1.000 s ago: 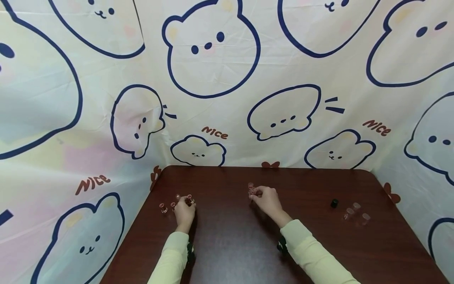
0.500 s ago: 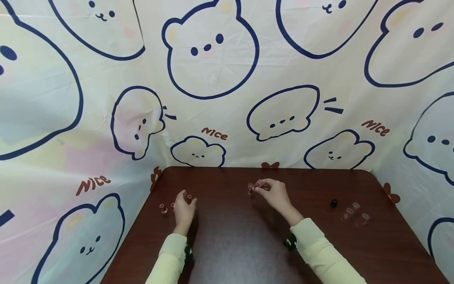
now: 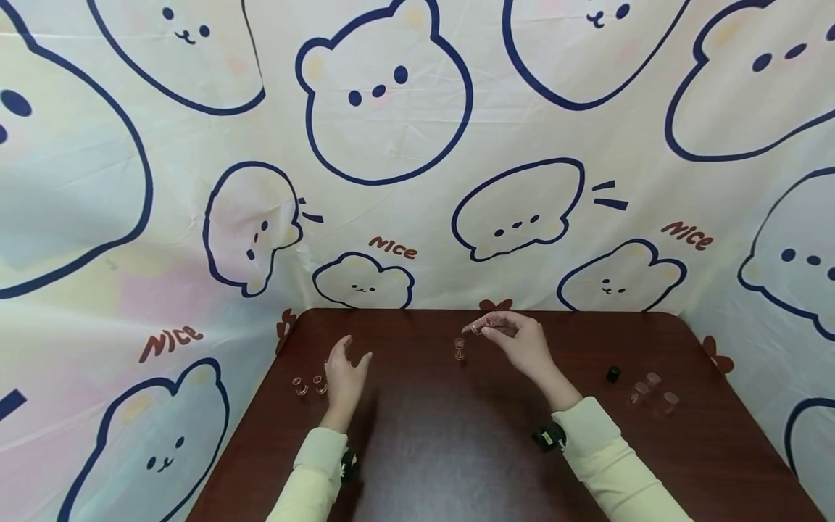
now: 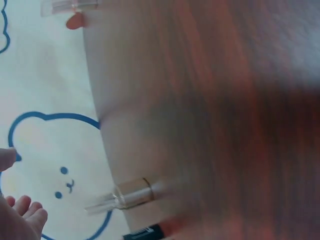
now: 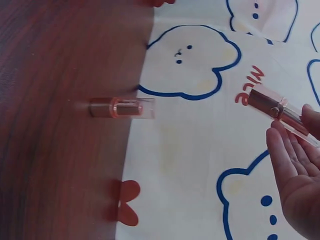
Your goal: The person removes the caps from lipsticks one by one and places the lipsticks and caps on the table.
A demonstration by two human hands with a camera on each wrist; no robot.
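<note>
My right hand [image 3: 524,346] is raised over the back of the table, pinching a lipstick [image 5: 272,104] with a clear cap between thumb and fingers. To the left of that hand another capped lipstick [image 3: 459,349] stands upright on the table. My left hand [image 3: 346,380] is lifted with thumb and fingers spread, nothing between them. Beside it on the left stand two uncapped-looking lipstick tubes [image 3: 300,386], and the hand hides part of the area behind it. In the left wrist view, only fingertips of the left hand [image 4: 22,215] show at the edge.
At the right of the brown table [image 3: 417,449] stand several clear caps [image 3: 670,402] and a small dark cap [image 3: 613,374]. A patterned cloth [image 3: 391,145] rises behind the table's far edge. Each wrist wears a dark camera.
My right hand has lifted a lipstick away from the standing one, moving back and right. My left hand has risen from among the tubes and its fingers have spread.
</note>
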